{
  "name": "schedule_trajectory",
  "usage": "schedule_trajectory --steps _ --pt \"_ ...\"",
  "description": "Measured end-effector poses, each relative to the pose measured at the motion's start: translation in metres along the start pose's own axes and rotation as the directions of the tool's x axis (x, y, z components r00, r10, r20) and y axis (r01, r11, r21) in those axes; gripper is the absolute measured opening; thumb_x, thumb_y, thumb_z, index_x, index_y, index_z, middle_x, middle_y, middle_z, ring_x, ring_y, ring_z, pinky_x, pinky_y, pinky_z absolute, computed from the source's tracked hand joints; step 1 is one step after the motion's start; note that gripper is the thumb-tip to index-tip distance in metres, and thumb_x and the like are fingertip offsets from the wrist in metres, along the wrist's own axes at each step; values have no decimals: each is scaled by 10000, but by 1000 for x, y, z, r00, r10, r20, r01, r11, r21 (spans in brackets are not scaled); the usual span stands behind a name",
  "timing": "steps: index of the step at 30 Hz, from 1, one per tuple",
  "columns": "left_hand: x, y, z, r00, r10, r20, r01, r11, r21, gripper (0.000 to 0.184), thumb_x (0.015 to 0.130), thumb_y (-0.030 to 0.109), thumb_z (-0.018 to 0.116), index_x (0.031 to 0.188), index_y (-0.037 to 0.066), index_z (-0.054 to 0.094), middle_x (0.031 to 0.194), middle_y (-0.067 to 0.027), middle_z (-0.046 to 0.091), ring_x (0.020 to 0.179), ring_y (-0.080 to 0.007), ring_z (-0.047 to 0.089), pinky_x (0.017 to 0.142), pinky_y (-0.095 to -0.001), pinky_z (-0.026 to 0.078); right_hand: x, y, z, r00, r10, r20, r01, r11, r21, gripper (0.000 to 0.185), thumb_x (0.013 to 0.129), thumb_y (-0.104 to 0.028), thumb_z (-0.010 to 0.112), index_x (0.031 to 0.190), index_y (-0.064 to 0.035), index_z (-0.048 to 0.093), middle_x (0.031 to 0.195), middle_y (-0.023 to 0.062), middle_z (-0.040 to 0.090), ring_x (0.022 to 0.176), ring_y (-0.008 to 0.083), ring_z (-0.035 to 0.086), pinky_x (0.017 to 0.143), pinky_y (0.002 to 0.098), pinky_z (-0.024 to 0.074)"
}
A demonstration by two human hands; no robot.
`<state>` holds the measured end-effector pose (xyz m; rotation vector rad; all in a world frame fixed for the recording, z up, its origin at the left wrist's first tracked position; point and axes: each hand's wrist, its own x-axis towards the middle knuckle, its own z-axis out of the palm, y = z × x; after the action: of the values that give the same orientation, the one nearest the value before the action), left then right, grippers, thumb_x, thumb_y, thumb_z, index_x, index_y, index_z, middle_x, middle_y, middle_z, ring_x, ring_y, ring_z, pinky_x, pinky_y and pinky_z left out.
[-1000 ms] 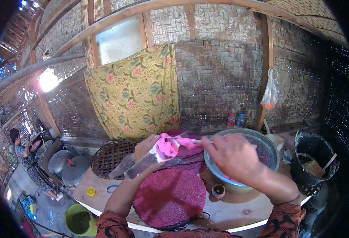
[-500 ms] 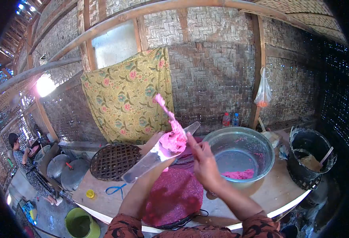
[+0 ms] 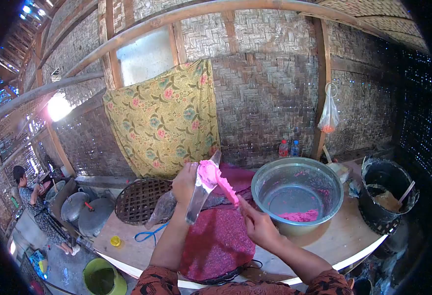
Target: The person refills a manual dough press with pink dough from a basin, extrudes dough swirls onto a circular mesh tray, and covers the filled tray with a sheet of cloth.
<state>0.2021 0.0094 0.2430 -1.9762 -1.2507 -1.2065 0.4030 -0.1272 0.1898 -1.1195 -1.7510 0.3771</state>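
My left hand [image 3: 183,183] grips a long, clear, flat plastic piece [image 3: 195,207] held at a tilt, with a lump of pink paste [image 3: 207,172] on it. The fingers of my right hand [image 3: 261,227] are closed on the end of a stick-like spatula [image 3: 228,191] coated in pink paste; its far end meets the lump. Below both hands lies a round tray covered with a speckled pink layer [image 3: 219,246]. To the right stands a wide metal basin [image 3: 341,184] with pink paste [image 3: 300,216] at its bottom.
A woven basket tray [image 3: 139,200], blue strap [image 3: 149,235] and small yellow container [image 3: 115,241] are on the table's left. A black bucket [image 3: 368,189] stands right. Two bottles [image 3: 288,148] are behind the basin. A person [image 3: 31,199] stands far left by large pots [image 3: 95,221].
My right hand has swung the spatula down, so its paste-coated part now slopes from the lump to the lower right. The plastic piece in my left hand has turned steeper and shifted slightly left.
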Motion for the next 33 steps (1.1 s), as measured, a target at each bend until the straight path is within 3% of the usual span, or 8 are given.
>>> schedule_trajectory --steps 6,12,15,18,20,22,27,33 --pt "-7 -38 22 999 21 34 -20 999 -44 266 763 214 591 994 81 586 905 -107 611 787 -290 621 640 -387 494 1 -4 -55 991 22 133 -31 998 63 431 875 -54 469 1300 -120 486 800 186 638 715 278 642 624 336 480" --pt "-18 -66 -10 996 -11 -85 -12 964 -264 313 742 202 675 992 46 570 874 -73 595 732 -208 584 652 -337 482 9 74 -123 684 713 153 -143 337 -931 316 784 -89 538 1084 -96 635 1010 130 648 924 323 631 765 430 501" --pt "-6 -40 -79 767 -515 383 593 340 -730 424 746 106 651 1131 13 498 987 -65 571 856 -154 559 747 -306 467 12 75 -110 829 517 213 -40 436 -899 353 855 -297 517 1117 -84 619 1042 148 632 1082 305 544 898 440 426" --pt "3 -41 -67 844 -386 372 170 -465 -869 157 729 103 527 879 58 508 759 -22 474 685 -149 478 608 -305 403 25 34 -52 928 -30 372 30 1000 6 549 905 -521 423 1213 -89 567 1205 142 554 1150 271 488 990 394 353" --pt "-3 -26 -52 841 -215 496 157 -780 -605 135 723 138 537 829 74 483 730 -17 439 665 -145 457 602 -306 391 8 36 16 785 -3 620 -515 553 655 754 872 -671 310 1336 -90 435 1227 128 539 1164 259 467 1016 389 326" --pt "-14 -11 -32 764 -95 639 189 -913 -361 132 724 157 538 818 80 487 715 -15 424 652 -154 449 606 -310 399 -8 13 44 562 71 824 -806 -177 565 980 755 -807 272 1424 -92 233 1138 145 576 790 228 609 627 363 531" --pt "-79 -36 7 613 -485 623 504 -368 -782 136 828 175 583 899 59 564 877 -62 576 915 -185 565 782 -323 460 -24 8 32 667 -115 736 -701 -433 567 953 813 -743 310 1386 16 239 692 60 551 356 80 354 302 221 300" --pt "-136 -9 -38 797 59 601 513 457 -726 349 788 248 674 1053 48 567 985 -80 622 915 -193 605 836 -329 481 -9 17 -13 943 202 263 -326 719 614 780 868 -580 439 1326 36 302 848 121 591 588 187 537 548 303 463"
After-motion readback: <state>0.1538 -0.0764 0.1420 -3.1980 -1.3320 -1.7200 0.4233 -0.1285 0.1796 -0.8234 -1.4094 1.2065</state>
